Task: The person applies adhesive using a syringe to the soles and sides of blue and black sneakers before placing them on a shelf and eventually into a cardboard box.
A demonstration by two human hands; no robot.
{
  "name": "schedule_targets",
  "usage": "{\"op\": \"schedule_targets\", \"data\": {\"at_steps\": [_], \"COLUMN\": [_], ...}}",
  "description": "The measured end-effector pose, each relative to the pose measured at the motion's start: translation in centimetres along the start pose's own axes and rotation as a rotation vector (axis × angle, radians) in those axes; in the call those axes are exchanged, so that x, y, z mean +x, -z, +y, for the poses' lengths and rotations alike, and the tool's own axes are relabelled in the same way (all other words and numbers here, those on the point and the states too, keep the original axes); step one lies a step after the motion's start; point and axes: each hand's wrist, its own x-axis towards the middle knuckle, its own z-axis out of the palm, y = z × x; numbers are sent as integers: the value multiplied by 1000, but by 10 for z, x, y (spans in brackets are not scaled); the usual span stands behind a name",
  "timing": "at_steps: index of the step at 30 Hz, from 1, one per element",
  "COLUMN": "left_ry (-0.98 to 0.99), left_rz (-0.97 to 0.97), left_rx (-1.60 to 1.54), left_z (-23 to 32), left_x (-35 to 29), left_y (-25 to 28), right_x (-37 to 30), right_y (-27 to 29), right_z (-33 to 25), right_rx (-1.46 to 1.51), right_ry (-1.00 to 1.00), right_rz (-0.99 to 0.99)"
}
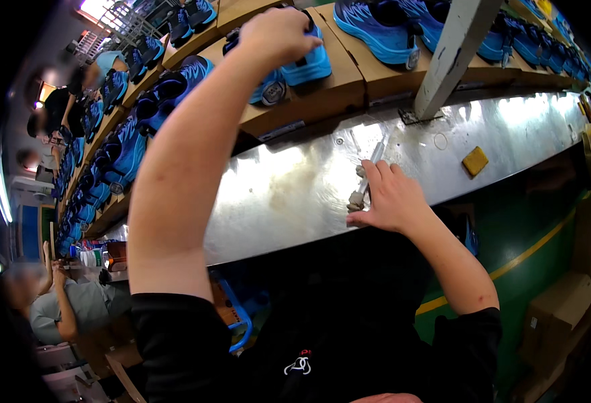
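Note:
My left hand [278,32] reaches up and far, its fingers closed over a blue sports shoe [305,62] that sits on a brown board [322,91] of the conveyor. My right hand [389,198] rests on the shiny metal bench [295,195], gripping a small brush [368,176] with a pale handle; the brush's dirty head points toward the bench's near edge. A second blue shoe [268,87] lies right beside the one under my left hand.
Rows of blue shoes [376,23] on brown boards run along the conveyor to left and right. A grey metal post [453,50] stands on the bench. A yellow sponge [474,161] lies right of it. A person [74,302] sits at lower left; cardboard boxes [564,316] at right.

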Motion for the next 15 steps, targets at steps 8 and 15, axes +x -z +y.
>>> {"op": "schedule_targets", "data": {"at_steps": [8, 15], "left_ry": [-389, -158], "left_rz": [310, -9], "left_rx": [-204, -83], "left_z": [-62, -79], "left_x": [-180, -299], "left_y": [19, -79], "right_x": [-53, -96], "right_y": [21, 23], "right_z": [29, 64], "right_rx": [614, 1027], "right_ry": [-6, -118], "right_rz": [64, -229]}}
